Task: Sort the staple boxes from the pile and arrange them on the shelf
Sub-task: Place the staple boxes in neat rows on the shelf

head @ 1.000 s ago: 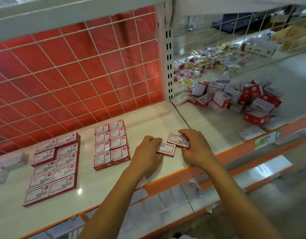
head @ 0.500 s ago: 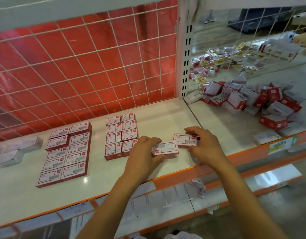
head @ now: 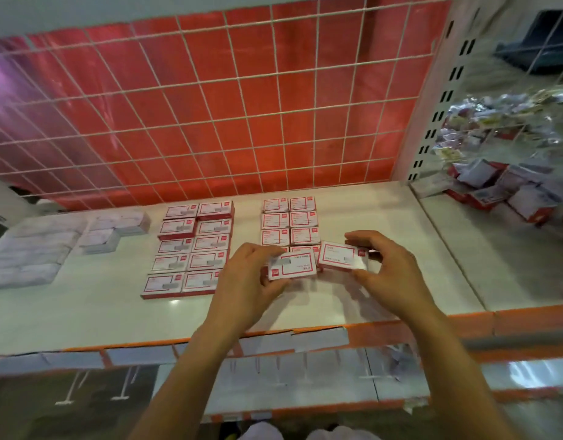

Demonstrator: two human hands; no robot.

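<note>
The left grip pinches a staple box; the right grip holds a second box just beside it. Both lie long side across, at the near end of the two-column block on the shelf. The next row probably goes just toward the person.

Premises: retail shop, stationery aisle. I face gondola shelving: white shelf, orange price rail at 6 o'clock, wire grid back at 12, slotted upright at 2. Boxed stock is faced in rows at 10, loose pile at 3.
</note>
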